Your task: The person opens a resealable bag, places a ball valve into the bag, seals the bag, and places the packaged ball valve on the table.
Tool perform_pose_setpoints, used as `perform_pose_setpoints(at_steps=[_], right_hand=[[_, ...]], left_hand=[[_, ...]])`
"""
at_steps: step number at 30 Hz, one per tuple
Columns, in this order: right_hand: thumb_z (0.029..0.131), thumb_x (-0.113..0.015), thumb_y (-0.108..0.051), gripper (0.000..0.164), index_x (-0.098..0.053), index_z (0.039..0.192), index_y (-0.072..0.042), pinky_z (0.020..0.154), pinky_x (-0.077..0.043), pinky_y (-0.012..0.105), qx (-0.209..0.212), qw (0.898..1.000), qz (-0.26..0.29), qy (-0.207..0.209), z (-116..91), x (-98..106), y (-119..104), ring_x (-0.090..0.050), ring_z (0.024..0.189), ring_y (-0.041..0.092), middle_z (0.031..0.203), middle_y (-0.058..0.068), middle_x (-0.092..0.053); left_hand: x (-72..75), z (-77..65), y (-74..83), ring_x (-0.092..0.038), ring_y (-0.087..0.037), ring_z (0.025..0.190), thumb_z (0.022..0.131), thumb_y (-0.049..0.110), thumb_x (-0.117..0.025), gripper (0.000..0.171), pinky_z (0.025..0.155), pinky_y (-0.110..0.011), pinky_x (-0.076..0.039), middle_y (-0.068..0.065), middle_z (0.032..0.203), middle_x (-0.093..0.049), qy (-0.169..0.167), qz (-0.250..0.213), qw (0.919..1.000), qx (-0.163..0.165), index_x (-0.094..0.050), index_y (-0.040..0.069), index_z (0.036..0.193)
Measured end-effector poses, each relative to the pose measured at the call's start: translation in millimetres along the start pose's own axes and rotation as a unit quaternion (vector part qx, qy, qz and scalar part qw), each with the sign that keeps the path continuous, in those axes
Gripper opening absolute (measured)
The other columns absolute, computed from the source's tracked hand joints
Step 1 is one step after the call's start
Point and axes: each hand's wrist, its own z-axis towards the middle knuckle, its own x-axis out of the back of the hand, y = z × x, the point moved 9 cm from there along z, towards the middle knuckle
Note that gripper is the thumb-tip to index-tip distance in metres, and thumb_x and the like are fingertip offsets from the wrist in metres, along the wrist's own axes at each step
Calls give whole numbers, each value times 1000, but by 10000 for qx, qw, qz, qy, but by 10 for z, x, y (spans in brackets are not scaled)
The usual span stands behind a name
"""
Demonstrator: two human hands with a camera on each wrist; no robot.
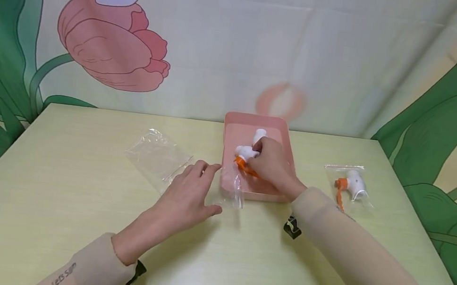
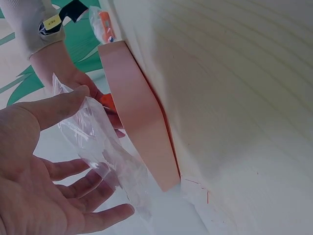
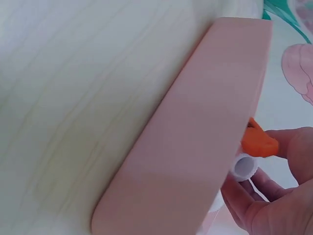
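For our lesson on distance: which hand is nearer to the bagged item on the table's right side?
Right: the right hand is over the pink tray, left of the bagged item. The left hand is farther away, near the tray's left side.

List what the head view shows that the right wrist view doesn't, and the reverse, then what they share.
Only the head view: the left hand, the clear bag by it, the flat clear bag on the table's left, and the bagged white-and-orange piece on the right.

Only the right wrist view: the open round mouth of a white neck, facing the camera.

Both: the right hand holding a white-and-orange piece, the pink tray, the pale table and the printed backdrop.
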Motion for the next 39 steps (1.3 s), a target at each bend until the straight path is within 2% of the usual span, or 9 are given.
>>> perform_pose_setpoints(at_steps=[5,10,14,17,26,30,33,39], right_hand=[[88,-73,-7,24,-62,109,0,82,-55,33,-277,9964,793,57,-15,50,60,-57,96,27,105,12,-62],[87,-81,-11,29,-66,111,-2,87,-56,33,-792,9878,1336,72,-44,120,147,-60,100,27,111,12,-63],[88,-83,-18,33,-67,114,-6,86,-56,32,-1150,9814,1526,-174,-99,161,222,-61,103,27,116,10,-63],[88,-82,-21,35,-66,115,-6,85,-55,31,-1216,9757,1774,-421,-149,185,244,-61,105,26,119,10,-61],[91,-78,-8,26,-61,109,-2,92,-56,34,-1172,9402,3079,-864,-301,208,227,-72,103,28,115,11,-61],[91,-79,-10,25,-60,106,-5,84,-58,32,-1251,9335,3202,-1017,-382,194,252,-72,100,28,116,7,-62],[89,-81,-13,27,-61,107,-7,77,-57,32,-1317,9335,3144,-1113,-434,184,281,-70,98,29,116,7,-62],[89,-82,-14,27,-64,109,-8,75,-58,30,-1166,9353,3134,-1161,-499,211,254,-68,97,29,117,10,-61]], left_hand=[[2,-3,-4,-56,-33,112,79,31,-91,87,89,-46,-53,-17,128,-54,22,-3,10000,-4,-47,-1,147],[-2,2,-14,-56,-33,113,79,31,-91,87,90,-47,-52,-17,128,-54,12,-12,10000,9,-47,-1,147],[-1,-2,-32,-55,-35,115,80,31,-90,87,92,-49,-51,-17,130,-53,-25,5,10000,49,-46,-1,147],[7,-4,-45,-55,-35,116,80,31,-90,86,93,-50,-51,-18,131,-53,2,23,10000,41,-47,-2,147],[31,-13,-53,-56,-35,110,78,28,-91,85,93,-49,-50,-19,126,-54,157,-16,9998,-89,-49,-4,145],[37,-12,-69,-56,-33,108,78,27,-92,86,91,-48,-51,-18,125,-55,155,-26,9999,-56,-48,-4,145],[42,-8,-95,-56,-32,108,78,26,-93,87,89,-47,-52,-18,126,-55,124,-41,9999,13,-48,-2,146],[44,2,-147,-56,-34,110,77,23,-93,87,91,-49,-51,-18,126,-55,68,-20,10000,70,-48,-1,147]])
